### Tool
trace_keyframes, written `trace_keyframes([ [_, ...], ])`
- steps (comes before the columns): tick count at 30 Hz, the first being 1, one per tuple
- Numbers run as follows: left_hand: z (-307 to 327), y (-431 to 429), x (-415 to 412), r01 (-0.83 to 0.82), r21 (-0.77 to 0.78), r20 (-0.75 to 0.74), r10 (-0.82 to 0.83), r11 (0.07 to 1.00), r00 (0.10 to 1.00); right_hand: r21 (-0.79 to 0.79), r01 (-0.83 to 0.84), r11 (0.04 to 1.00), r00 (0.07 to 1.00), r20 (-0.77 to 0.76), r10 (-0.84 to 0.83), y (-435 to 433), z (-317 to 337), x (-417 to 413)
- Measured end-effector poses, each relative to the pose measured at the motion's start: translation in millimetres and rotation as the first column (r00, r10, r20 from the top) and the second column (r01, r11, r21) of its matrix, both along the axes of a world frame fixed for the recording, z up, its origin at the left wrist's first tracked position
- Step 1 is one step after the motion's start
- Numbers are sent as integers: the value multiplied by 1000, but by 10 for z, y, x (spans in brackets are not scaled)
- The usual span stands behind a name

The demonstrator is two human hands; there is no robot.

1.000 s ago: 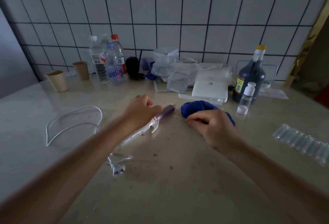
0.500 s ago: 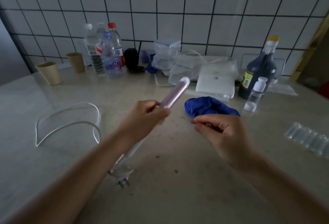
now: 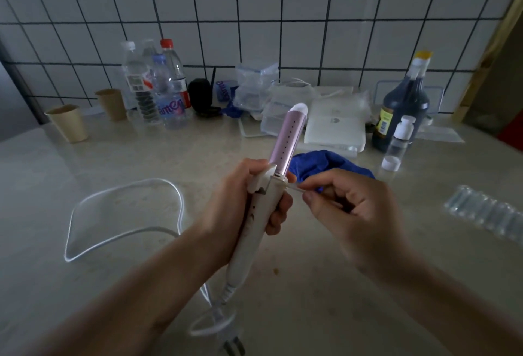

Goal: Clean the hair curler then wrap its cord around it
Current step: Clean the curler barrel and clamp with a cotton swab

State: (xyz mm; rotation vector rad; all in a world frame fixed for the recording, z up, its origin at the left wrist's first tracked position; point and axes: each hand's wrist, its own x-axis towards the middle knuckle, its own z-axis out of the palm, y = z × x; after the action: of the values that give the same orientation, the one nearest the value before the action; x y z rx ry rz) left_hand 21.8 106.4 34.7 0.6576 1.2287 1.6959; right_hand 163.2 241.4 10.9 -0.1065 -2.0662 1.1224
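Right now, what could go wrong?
1. The right hand pinches a thin stick against the hair curler at its barrel joint; it could snap or slip inside.
2. The left hand holds the curler raised while its cord lies looped on the table, plug loose; lifting higher may drag the plug.

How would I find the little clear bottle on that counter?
Look along the tiled wall to the counter's right end, where a big dark bottle stands. Right in front of it is the small clear bottle; unlike its neighbour, it is see-through with a white cap.

Head view, looking forward and down, close over countertop [image 3: 85, 285]
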Motion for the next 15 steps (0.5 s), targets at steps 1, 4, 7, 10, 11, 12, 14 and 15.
trace_keyframes([
  [1, -5, 2, 4, 12, -2, 10, -12, 1000, 1000, 0, -11, 1000, 1000, -7, 11, -4, 0, 7],
  [4, -20, -6, 1, 46, -5, -2, -46, 999, 999, -6, -88, 996, 996, 7, 88, -62, 6, 21],
  [7, -40, 1, 10, 58, -12, 2, -58, 998, 998, -12, -48, 999, 999, 13, 48, -13, 14, 12],
  [10, -53, 12, 16, 75, -8, 22, -75, 997, 997, -4, -39, 999, 999, 35, 39, -11, 33, 34],
  [11, -55, 14, 17, 87, -1, 12, -87, 996, 996, 9, -76, 997, 995, 58, 75, -46, 30, 39],
  [12, -56, 17, 20, 96, 3, 5, -96, 995, 995, 28, -103, 994, 992, 74, 100, -79, 21, 40],
  [14, -54, 22, 24, 104, -4, 19, -104, 995, 994, 23, -85, 996, 995, 61, 84, -70, 8, 27],
  [15, -57, 24, 23, 106, -12, 38, -105, 994, 994, 3, -49, 999, 998, 48, 49, -32, 10, 17],
])
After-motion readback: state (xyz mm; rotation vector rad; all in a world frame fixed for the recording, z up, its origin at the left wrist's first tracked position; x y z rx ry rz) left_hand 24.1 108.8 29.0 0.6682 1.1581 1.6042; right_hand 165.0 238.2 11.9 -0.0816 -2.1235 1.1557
